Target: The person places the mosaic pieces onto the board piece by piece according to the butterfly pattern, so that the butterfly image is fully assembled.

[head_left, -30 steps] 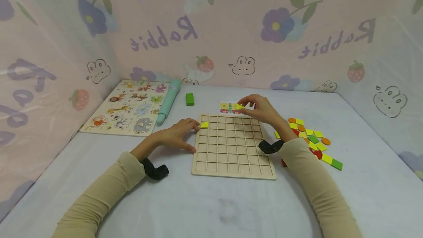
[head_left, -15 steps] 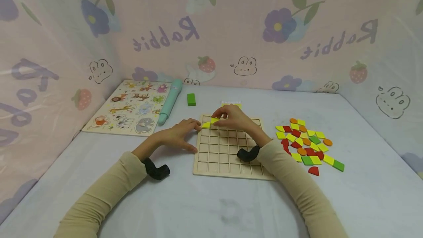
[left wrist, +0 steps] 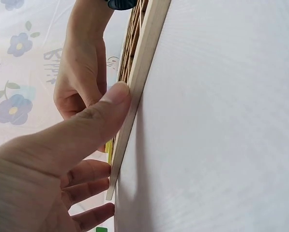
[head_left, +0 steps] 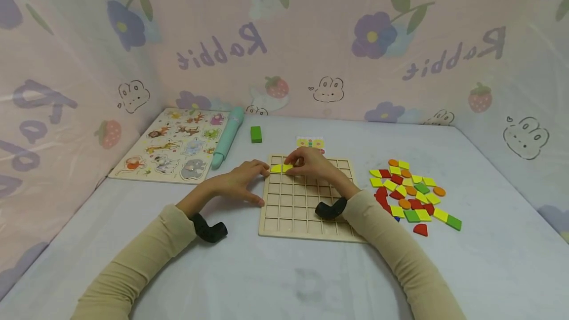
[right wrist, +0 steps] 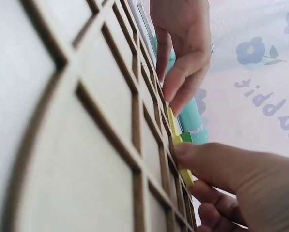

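A wooden grid board [head_left: 291, 213] lies in front of me. My left hand [head_left: 237, 181] rests at its left edge, fingers spread and relaxed; in the left wrist view the thumb [left wrist: 116, 94] presses on the board's side. A yellow tile [head_left: 275, 168] with a rounded corner sits in the leftmost column, second row from the back. Just right of it, my right hand [head_left: 313, 164] pinches another yellow tile [right wrist: 186, 177] between thumb and fingers, low over the neighbouring cell. The hand partly hides that tile in the head view.
Behind the board is a small butterfly pattern card [head_left: 309, 142], partly covered by my right hand. Loose coloured tiles [head_left: 411, 215] are scattered to the right. An animal puzzle board [head_left: 146, 169], a teal tube [head_left: 228, 137] and a green block [head_left: 256, 134] stand back left.
My right hand has carried the yellow tile from over the pattern card, left and toward me, down to the cell beside the first yellow tile. The left hand stays at the board's edge.
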Demonstrator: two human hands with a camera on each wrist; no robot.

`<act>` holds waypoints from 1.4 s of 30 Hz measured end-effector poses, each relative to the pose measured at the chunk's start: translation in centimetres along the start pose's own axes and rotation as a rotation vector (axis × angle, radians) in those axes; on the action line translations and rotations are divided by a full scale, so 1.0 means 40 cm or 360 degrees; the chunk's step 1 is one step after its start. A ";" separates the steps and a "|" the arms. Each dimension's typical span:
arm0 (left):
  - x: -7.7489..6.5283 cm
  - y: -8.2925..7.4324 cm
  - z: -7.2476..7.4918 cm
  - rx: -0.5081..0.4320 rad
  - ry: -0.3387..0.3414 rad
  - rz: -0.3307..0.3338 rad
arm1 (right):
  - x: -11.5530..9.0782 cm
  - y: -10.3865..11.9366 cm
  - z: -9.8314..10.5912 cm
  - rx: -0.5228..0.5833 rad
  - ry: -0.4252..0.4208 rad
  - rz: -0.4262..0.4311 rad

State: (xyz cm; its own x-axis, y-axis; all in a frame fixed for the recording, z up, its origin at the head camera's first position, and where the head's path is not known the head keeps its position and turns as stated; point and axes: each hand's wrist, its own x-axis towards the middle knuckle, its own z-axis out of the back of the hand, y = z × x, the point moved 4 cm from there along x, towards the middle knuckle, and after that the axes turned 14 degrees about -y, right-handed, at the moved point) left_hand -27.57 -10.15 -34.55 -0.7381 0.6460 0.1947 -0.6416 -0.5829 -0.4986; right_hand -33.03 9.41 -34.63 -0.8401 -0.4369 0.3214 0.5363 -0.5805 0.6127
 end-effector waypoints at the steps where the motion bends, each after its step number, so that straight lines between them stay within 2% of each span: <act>1: 0.000 0.000 0.000 -0.0001 -0.0002 0.0000 | 0.001 0.000 -0.002 0.0015 0.0001 0.0007; 11: 0.000 0.003 -0.001 0.0000 -0.0004 -0.0004 | 0.001 0.002 -0.006 0.0040 -0.0023 0.0063; 42: 0.003 0.006 -0.001 -0.0024 -0.0008 -0.0004 | 0.001 0.006 -0.004 -0.0006 -0.0015 0.0061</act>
State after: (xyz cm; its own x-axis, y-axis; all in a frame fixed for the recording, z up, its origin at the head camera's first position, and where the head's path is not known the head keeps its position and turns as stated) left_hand -27.80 -10.21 -34.69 -0.7376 0.6449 0.2001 -0.6402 -0.5737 -0.5109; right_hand -32.92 9.15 -34.59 -0.8195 -0.4526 0.3514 0.5686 -0.5658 0.5972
